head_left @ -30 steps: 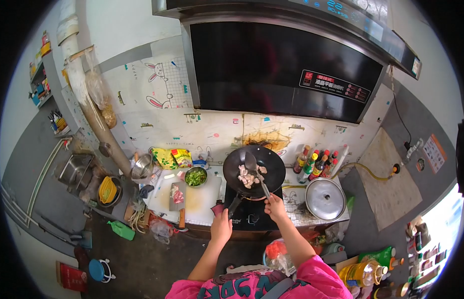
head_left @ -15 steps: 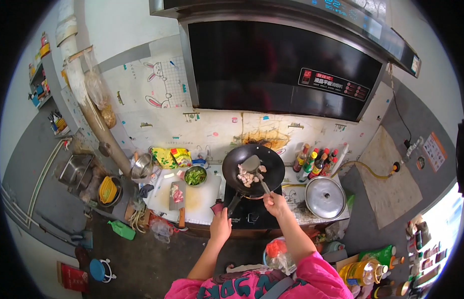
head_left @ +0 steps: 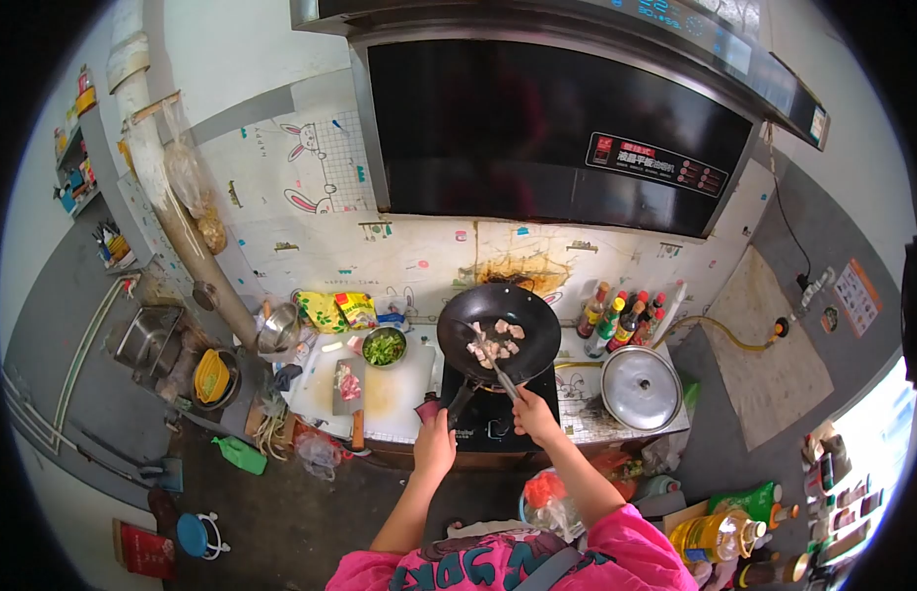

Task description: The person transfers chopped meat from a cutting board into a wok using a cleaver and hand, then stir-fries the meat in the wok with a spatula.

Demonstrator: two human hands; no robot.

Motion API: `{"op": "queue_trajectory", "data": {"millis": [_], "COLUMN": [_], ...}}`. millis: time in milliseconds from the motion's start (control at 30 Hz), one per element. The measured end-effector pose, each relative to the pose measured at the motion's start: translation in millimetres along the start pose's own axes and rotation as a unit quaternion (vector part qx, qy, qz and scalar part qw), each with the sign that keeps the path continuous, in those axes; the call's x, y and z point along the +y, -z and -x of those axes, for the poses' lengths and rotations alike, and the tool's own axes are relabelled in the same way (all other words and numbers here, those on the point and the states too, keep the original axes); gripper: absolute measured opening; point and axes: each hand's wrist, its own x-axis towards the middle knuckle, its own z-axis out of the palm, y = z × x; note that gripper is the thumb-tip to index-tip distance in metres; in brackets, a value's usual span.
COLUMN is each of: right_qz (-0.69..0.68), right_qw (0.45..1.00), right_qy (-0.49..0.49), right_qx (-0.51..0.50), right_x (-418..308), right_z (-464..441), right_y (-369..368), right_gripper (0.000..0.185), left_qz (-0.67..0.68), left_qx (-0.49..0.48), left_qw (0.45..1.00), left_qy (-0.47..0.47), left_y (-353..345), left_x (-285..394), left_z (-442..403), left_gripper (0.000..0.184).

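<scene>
A black wok [head_left: 537, 320] sits on the gas stove [head_left: 488, 428], with pieces of pale meat [head_left: 509, 330] in its bowl. My left hand [head_left: 435, 448] is closed round the end of the wok's handle [head_left: 461, 402], and a dark red piece, perhaps cloth, shows beside the fingers. A metal spatula [head_left: 505, 380] is gripped in my right hand [head_left: 535, 414]. Its shaft slants down and left into the meat, where the blade is hard to make out.
Left of the stove are a bowl of chopped greens [head_left: 385, 347] and a cleaver [head_left: 348, 387] with cut meat on its blade. Sauce bottles [head_left: 610, 328] and a lidded pot [head_left: 642, 388] stand at the right. A range hood [head_left: 557, 138] hangs above.
My right hand has moved slightly left and down with the spatula. Its blade has swung left into the meat, and some pieces have spread out. The left hand stays at the wok's handle.
</scene>
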Motion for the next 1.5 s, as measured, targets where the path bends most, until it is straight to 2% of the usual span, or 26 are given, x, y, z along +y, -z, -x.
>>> {"op": "queue_trajectory", "data": {"millis": [100, 167, 333, 433, 567, 600, 733, 833, 900, 967, 1000, 1067, 1200, 1500], "right_qz": [-0.006, 0.068, 0.177, 0.045, -0.039, -0.018, -0.097, -0.079, -0.002, 0.152, 0.239, 0.402, 0.390, 0.416], "right_qw": [1.000, 0.997, 0.981, 0.997, 0.999, 0.998, 0.990, 0.988, 0.989, 0.974, 0.945, 0.853, 0.878, 0.875], "right_qy": [0.024, 0.008, 0.016, 0.004, 0.017, 0.039, 0.054, 0.051, 0.044, 0.065, 0.127, 0.245, 0.193, 0.186], "right_qx": [-0.016, 0.021, 0.081, 0.062, 0.025, 0.056, 0.089, 0.123, 0.139, 0.158, 0.182, 0.224, 0.200, 0.162], "right_x": [11.5, 17.7, 23.6, 20.5, 22.4, 23.2, 18.1, 14.4, -0.6, 8.6, 13.6, 25.5, 14.6, 8.9], "right_z": [-4.2, -9.2, -36.3, -33.9, -21.2, -16.0, -13.0, -23.2, -17.9, -28.1, -32.2, -38.0, -37.0, -14.3], "right_y": [-12.3, -24.8, -34.6, -33.8, -20.1, -22.1, -10.6, 4.6, 10.7, 27.7, 31.7, 38.7, 25.7, 21.6], "right_gripper": [0.045, 0.051, 0.053, 0.053, 0.053, 0.046, 0.029, 0.026, 0.027, 0.030, 0.031, 0.033, 0.033, 0.031], "left_qz": [0.001, 0.003, 0.006, 0.004, 0.000, 0.003, 0.005, 0.004, 0.005, 0.004, 0.003, 0.000, 0.000, -0.006], "left_qx": [0.002, 0.007, 0.008, 0.015, 0.013, 0.014, 0.014, 0.015, 0.016, 0.015, 0.014, 0.009, 0.007, 0.006], "left_qw": [1.000, 1.000, 1.000, 1.000, 1.000, 1.000, 1.000, 1.000, 1.000, 1.000, 1.000, 1.000, 1.000, 1.000], "left_qy": [-0.003, -0.008, -0.012, -0.022, -0.021, -0.023, -0.023, -0.022, -0.023, -0.022, -0.021, -0.020, -0.023, -0.021], "left_y": [-0.4, -2.2, 0.4, -1.7, -1.8, -2.1, -1.4, -1.1, -0.7, 0.6, 0.2, -2.1, -3.6, -3.6], "left_x": [-0.4, -2.0, -1.2, -3.7, -3.5, -3.9, -3.9, -3.1, -2.4, -1.7, -2.1, -3.5, -5.0, -4.8], "left_z": [-0.6, -0.1, 2.1, -0.1, 0.4, 0.8, 0.0, -0.1, 0.3, 0.4, 0.1, 0.2, -0.5, -0.2], "left_gripper": [0.046, 0.046, 0.046, 0.046, 0.046, 0.046, 0.046, 0.045, 0.045, 0.045, 0.045, 0.046, 0.046, 0.047]}}
